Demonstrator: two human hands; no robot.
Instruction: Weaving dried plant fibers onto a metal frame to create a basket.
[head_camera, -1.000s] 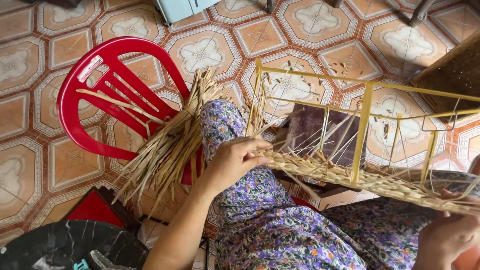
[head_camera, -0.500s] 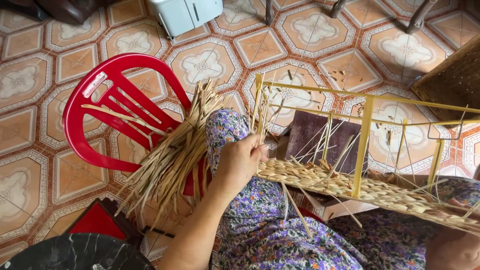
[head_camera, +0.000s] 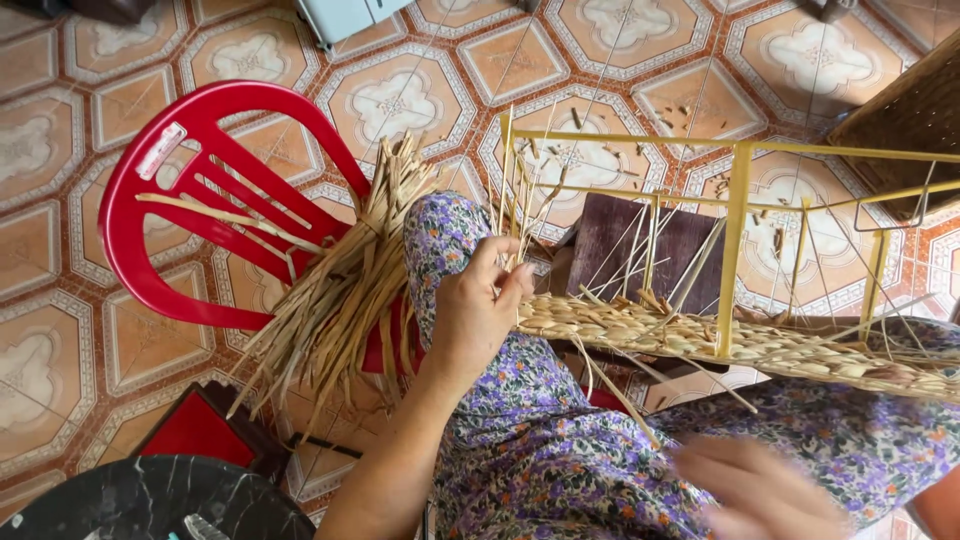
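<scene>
While the blurred right hand (head_camera: 760, 490) sits lower right, grip unreadable, the left hand (head_camera: 478, 310) pinches light, brittle straw strands (head_camera: 520, 225) mid-frame beside the woven band (head_camera: 700, 335), best held near the weave.

Home weaving spot: patterned tile floor (head_camera: 400, 95), red plastic chair (head_camera: 200, 215), straw bundle (head_camera: 340, 300) (dried), yellow wire frame (head_camera: 738, 230).

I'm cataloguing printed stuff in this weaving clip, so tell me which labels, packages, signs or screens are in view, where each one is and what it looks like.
Sticker label: on the top rail of the red plastic chair, upper left; a small pale, slanted rectangle with faint print too small to make out.
No packages, signs or screens show anywhere else on the tiled floor or around the yellow frame.
</scene>
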